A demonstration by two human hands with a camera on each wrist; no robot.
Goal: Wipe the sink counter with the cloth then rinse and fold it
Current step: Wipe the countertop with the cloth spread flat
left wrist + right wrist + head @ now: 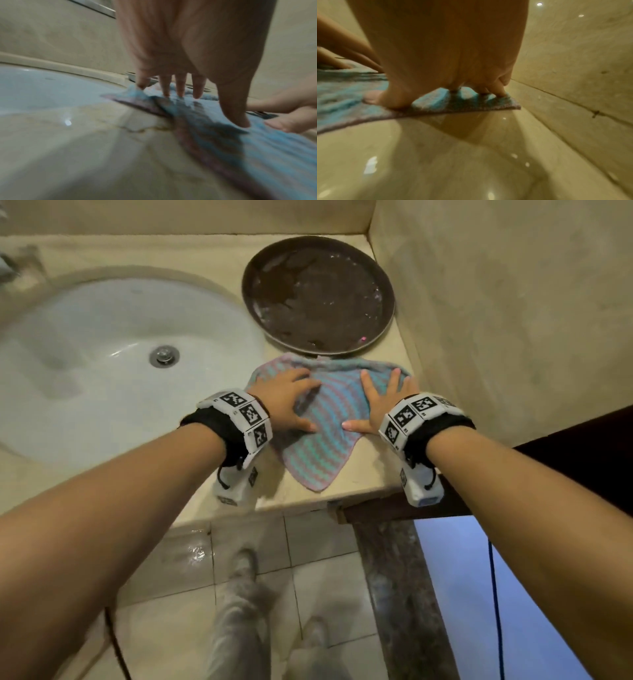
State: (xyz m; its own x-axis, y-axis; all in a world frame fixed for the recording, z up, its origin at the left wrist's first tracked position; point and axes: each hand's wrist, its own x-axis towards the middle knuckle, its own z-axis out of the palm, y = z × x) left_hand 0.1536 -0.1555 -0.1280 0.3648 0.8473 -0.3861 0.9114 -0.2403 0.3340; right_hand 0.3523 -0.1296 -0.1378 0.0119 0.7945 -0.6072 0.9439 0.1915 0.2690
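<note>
A striped blue and pink cloth (pixel 329 419) lies spread on the beige counter (pixel 363 477), right of the white sink (pixel 102 364). My left hand (pixel 291 402) presses flat on the cloth's left part with straight fingers (pixel 180 86). My right hand (pixel 383 402) presses flat on the cloth's right part, fingers spread. In the left wrist view the cloth (pixel 257 142) is bunched under the left hand (pixel 188 94). The right wrist view shows the right hand (pixel 453 88) pressing the cloth (pixel 436 102) near its right corner.
A round dark tray (pixel 318 292) sits on the counter just behind the cloth. A beige wall (pixel 513 302) closes the counter's right side. The sink drain (pixel 164 356) lies left of the hands. The counter's front edge is close below the cloth, with tiled floor (pixel 325 577) beneath.
</note>
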